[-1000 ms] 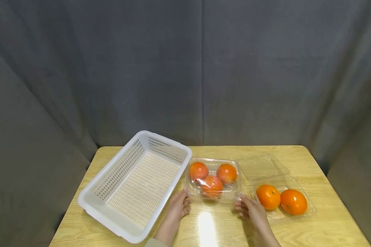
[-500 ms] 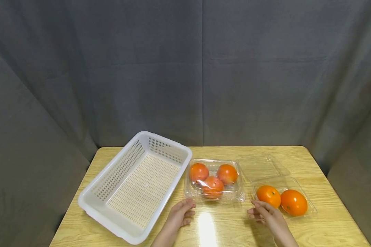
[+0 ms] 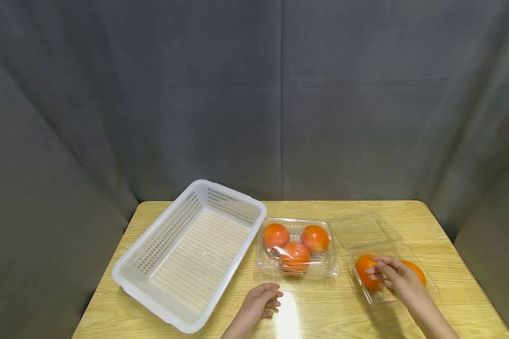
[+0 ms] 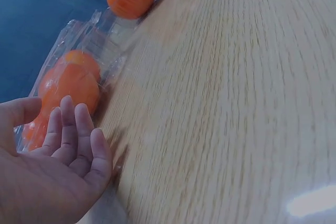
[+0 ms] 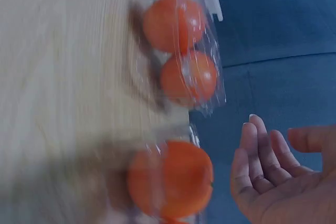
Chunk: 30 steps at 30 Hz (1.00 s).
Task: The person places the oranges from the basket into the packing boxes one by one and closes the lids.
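Observation:
My left hand (image 3: 260, 301) hovers with loosely bent fingers in front of a closed clear plastic clamshell box (image 3: 332, 269), holding nothing. Inside the box sit three orange-red round fruits (image 3: 296, 258); in the left wrist view, their orange shapes (image 4: 76, 85) show beyond my fingertips. My right hand (image 3: 400, 278) is over an open clear clamshell (image 3: 375, 298) at the right, its fingers overlapping an orange (image 3: 366, 274) in the head view. A second orange (image 3: 417, 271) is partly hidden behind this hand. In the right wrist view, the right hand (image 5: 278, 171) has relaxed fingers with nothing between them.
A white perforated plastic basket (image 3: 260, 207) stands at the left of the wooden table (image 3: 318, 310), slanted. The open clamshell's clear lid (image 3: 360, 228) lies folded back behind it. A grey curtain (image 3: 195, 94) hangs behind the table.
Both hands have let go of the closed clamshell's front corners. My left hand has drawn back toward the near edge; my right hand has moved right, over the open clamshell.

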Each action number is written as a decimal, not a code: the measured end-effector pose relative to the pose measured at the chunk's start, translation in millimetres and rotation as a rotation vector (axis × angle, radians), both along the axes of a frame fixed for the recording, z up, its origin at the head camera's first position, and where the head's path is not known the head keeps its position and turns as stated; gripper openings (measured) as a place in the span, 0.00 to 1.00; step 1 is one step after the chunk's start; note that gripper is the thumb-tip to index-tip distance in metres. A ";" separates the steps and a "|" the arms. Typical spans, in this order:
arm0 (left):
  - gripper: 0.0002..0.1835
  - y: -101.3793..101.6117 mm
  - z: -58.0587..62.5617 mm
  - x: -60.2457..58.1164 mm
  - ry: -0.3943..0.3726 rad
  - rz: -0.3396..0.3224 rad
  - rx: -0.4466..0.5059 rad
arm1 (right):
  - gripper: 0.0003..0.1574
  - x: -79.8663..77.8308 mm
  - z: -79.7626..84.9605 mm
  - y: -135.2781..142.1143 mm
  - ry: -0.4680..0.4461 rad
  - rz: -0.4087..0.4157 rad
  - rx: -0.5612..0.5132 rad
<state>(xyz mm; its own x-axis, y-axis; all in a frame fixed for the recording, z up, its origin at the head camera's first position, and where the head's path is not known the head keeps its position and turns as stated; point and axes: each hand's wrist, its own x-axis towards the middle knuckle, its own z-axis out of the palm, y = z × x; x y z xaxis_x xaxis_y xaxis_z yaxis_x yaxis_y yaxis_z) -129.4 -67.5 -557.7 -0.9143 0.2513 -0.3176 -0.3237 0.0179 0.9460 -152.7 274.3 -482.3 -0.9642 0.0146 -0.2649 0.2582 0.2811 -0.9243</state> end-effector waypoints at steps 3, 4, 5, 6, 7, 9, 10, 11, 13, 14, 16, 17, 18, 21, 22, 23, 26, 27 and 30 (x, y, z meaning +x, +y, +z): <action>0.21 0.2 1.4 2.7 -0.002 0.007 0.013 | 0.27 -9.1 6.9 9.1 0.097 0.052 0.104; 0.21 0.0 1.8 3.5 -0.003 0.007 0.016 | 0.26 -12.0 9.3 12.1 0.132 0.072 0.162; 0.21 -0.3 2.0 4.1 -0.006 0.009 0.019 | 0.25 -14.9 11.7 14.8 0.160 0.091 0.227; 0.21 -0.8 1.8 4.5 -0.007 0.010 0.019 | 0.24 -17.9 14.0 17.3 0.186 0.108 0.281; 0.22 -1.1 1.7 4.7 -0.007 0.011 0.019 | 0.22 -21.3 15.8 20.0 0.216 0.128 0.332; 0.22 -2.0 1.5 4.9 -0.009 0.014 0.022 | 0.20 -27.1 19.2 23.6 0.261 0.162 0.422; 0.22 -2.4 1.2 4.8 -0.009 0.015 0.022 | 0.18 -30.2 20.2 25.1 0.281 0.179 0.456; 0.23 -2.7 0.7 4.6 -0.009 0.016 0.021 | 0.17 -33.6 21.0 26.7 0.300 0.198 0.488; 0.23 -3.1 0.2 4.6 -0.011 0.017 0.023 | 0.14 -40.2 21.8 29.3 0.334 0.230 0.530; 0.23 -3.2 0.3 4.8 -0.014 0.019 0.025 | 0.13 -43.3 22.1 30.4 0.347 0.243 0.553; 0.23 -3.3 -0.1 5.0 -0.016 0.018 0.024 | 0.12 -50.1 21.6 33.7 0.379 0.269 0.592; 0.23 -3.3 -0.4 5.0 -0.015 0.017 0.021 | 0.12 -53.7 21.2 35.6 0.395 0.280 0.614; 0.23 -3.3 -0.5 5.2 -0.014 0.016 0.018 | 0.11 -57.1 20.7 37.2 0.407 0.288 0.633; 0.24 -3.1 -0.4 5.4 -0.016 0.018 0.013 | 0.10 -67.4 18.8 42.1 0.430 0.322 0.707; 0.24 -2.9 -0.3 5.4 -0.017 0.019 0.011 | 0.10 -70.7 18.2 43.6 0.436 0.336 0.733; 0.24 -2.9 -0.3 5.4 -0.018 0.019 0.011 | 0.09 -74.2 17.4 45.3 0.441 0.352 0.757; 0.24 -2.7 0.7 5.5 -0.020 0.017 0.014 | 0.09 -83.5 15.0 49.8 0.444 0.398 0.822; 0.24 -2.7 1.0 5.6 -0.018 0.014 0.013 | 0.09 -86.8 14.0 51.4 0.441 0.408 0.837; 0.24 -1.7 2.2 5.9 -0.013 0.005 0.015 | 0.08 -96.6 10.9 56.5 0.433 0.424 0.875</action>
<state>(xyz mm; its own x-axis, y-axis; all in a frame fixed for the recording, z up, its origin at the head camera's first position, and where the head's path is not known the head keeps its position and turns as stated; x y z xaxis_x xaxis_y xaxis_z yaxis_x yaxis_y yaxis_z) -123.5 -69.2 -555.5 -0.9114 0.2515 -0.3258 -0.3361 0.0021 0.9418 -249.3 330.8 -471.4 -0.9447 -0.3251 0.0426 -0.3191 0.8819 -0.3471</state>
